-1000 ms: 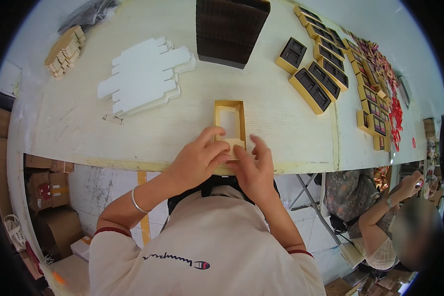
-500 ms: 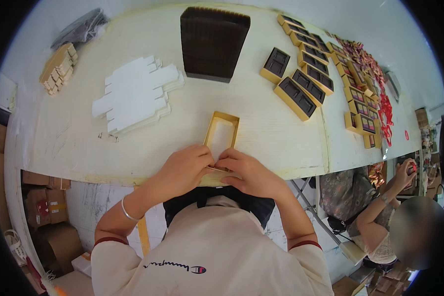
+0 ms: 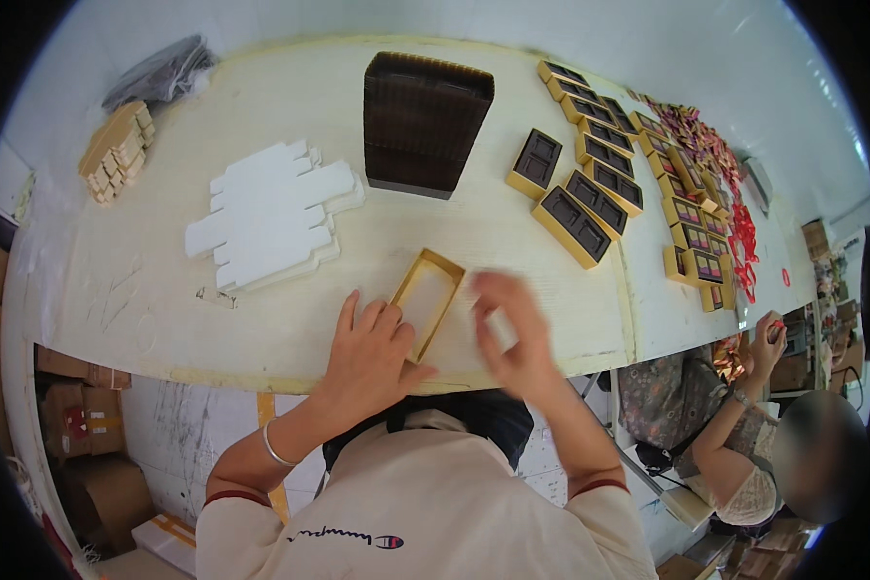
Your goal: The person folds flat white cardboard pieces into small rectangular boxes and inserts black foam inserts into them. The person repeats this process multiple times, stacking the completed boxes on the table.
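Note:
A small gold rectangular cardboard frame (image 3: 444,314) lies tilted on the table in front of me, and a pale surface shows inside its walls. My left hand (image 3: 372,350) is at its left side, fingers stretched and apart, with the fingertips at the near left wall. Off to the right of the frame, my right hand (image 3: 514,333) is raised and smeared by motion. Its thumb and fingers are apart and nothing shows between them. To the left lies a stack of flat white cardboard blanks (image 3: 273,215). Beyond the frame stands a tall stack of dark brown plastic trays (image 3: 425,126).
Gold boxes with dark inserts (image 3: 572,228) stand in rows at the right. Filled gold boxes (image 3: 691,237) and red ribbons (image 3: 741,237) lie farther right. Folded cream cardboard pieces (image 3: 118,153) and dark plastic wrap (image 3: 159,72) sit far left. A co-worker's hand (image 3: 766,343) shows at the right.
Both hands were together at the near end of the gold frame. The right hand has let go and moved right; the left has spread its fingers. The frame has turned slightly.

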